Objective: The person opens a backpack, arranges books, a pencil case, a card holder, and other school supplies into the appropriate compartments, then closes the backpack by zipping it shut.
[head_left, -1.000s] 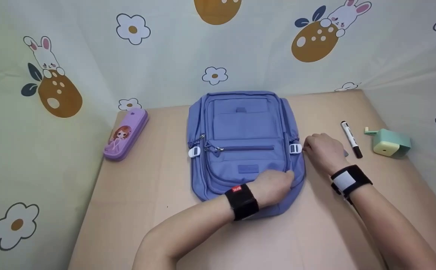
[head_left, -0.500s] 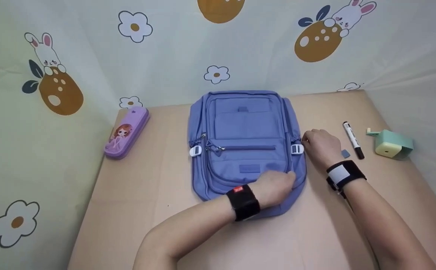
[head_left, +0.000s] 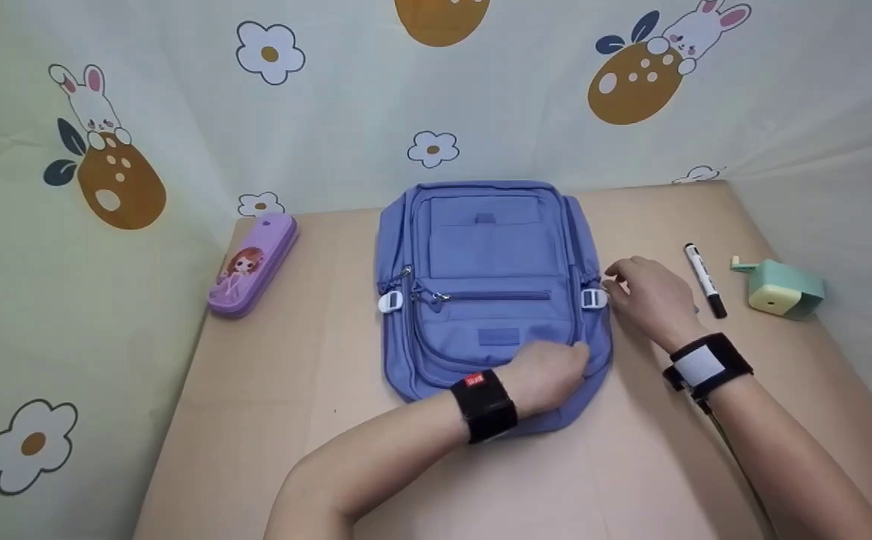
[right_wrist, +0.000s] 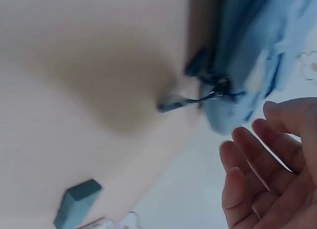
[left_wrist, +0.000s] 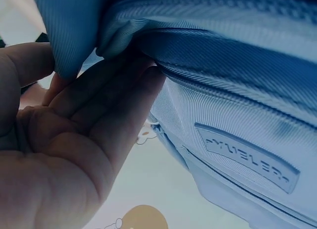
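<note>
A blue backpack [head_left: 492, 251] lies front up on the table. My left hand [head_left: 544, 379] crosses its lower right part. In the left wrist view, a fold of the bag's fabric [left_wrist: 74, 33] sits between the thumb and fingers of that hand, which grips it. My right hand [head_left: 653, 296] is beside the bag's right edge, near a white strap buckle [head_left: 594, 298]. From the right wrist camera, its fingers look loosely bent and hold nothing. A zipper with a dangling pull [right_wrist: 173, 105] shows on the bag's side, blurred and apart from the fingers.
A purple pencil case [head_left: 253, 266] lies at the table's left. On the right are a black-and-white marker [head_left: 704, 279] and a green-and-yellow crank pencil sharpener [head_left: 780, 289]. A small blue-grey block [right_wrist: 78, 204] lies near my right hand. Patterned cloth [head_left: 331, 135] hangs behind and at the sides.
My right hand's fingers have loosened at the bag's right side, and the hand has shifted slightly, covering most of the small block again. The left hand and backpack have stayed in place.
</note>
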`<action>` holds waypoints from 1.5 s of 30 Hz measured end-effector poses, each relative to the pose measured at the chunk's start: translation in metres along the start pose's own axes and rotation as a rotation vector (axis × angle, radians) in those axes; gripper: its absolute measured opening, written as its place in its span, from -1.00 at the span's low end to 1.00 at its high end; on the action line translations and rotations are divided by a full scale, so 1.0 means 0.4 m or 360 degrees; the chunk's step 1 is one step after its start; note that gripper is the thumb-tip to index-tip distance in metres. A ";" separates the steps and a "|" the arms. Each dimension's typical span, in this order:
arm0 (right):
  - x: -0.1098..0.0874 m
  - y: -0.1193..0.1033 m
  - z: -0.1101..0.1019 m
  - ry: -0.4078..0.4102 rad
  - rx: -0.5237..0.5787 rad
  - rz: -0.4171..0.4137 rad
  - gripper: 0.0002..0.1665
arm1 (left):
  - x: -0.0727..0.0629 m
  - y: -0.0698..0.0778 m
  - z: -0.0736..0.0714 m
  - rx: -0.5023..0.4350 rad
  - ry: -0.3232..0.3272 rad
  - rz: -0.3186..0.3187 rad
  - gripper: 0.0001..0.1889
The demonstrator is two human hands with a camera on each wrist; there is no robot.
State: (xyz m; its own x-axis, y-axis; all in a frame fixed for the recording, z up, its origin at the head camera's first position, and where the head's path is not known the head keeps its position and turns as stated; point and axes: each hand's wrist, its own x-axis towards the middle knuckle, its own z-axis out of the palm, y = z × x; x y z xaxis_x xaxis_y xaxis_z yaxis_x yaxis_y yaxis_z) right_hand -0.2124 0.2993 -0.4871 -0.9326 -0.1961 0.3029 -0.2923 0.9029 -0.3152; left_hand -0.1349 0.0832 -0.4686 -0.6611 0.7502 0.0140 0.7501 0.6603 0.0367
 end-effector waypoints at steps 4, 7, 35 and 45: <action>-0.034 -0.034 -0.020 -0.0043 0.0025 -0.0117 -0.81 | -0.002 0.001 0.004 0.0024 0.0014 0.0011 -0.87; -0.066 -0.057 -0.028 -0.0131 0.0031 -0.0217 -0.82 | -0.008 -0.005 0.002 -0.0004 -0.0005 0.0038 -0.84; -0.144 -0.112 -0.026 -0.0526 -0.0002 -0.0544 -0.84 | -0.229 -0.461 -0.035 -0.0515 0.0474 -0.0716 -0.74; -0.055 -0.187 -0.063 -0.0543 -0.0085 -0.0643 -0.86 | -0.230 -0.534 0.020 -0.0544 0.0549 -0.0989 -0.71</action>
State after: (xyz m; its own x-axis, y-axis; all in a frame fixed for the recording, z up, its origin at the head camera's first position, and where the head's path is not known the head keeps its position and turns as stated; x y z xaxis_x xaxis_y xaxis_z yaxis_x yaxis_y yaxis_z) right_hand -0.1647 0.2456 -0.4473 -0.7664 -0.6376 0.0783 -0.6396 0.7461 -0.1849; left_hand -0.2343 -0.1266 -0.4857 -0.9677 0.1571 0.1974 0.2310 0.8659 0.4437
